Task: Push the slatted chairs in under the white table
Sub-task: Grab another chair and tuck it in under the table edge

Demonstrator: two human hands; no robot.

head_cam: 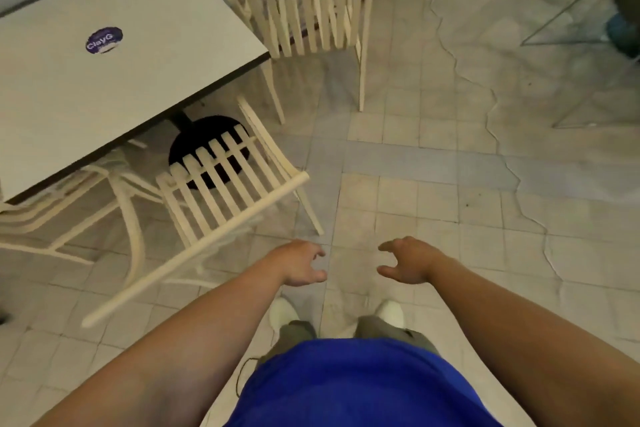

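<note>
Above the tiled floor (415, 163), left hand (300, 263) and right hand (408, 260) reach forward, fingers loosely curled open, empty, beside the nearer slatted chair (221, 191).

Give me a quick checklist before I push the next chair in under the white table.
1. Both hands free: ok; left hand and right hand are open and empty.
2. Near chair within grasp: not ok; neither hand touches it.
3. Near chair tucked in: cannot tell; its backrest stands off the white table.
4. Far chair tucked in: not ok; it stands beyond the table's corner.
5. Floor by the feet clear: ok.
</note>
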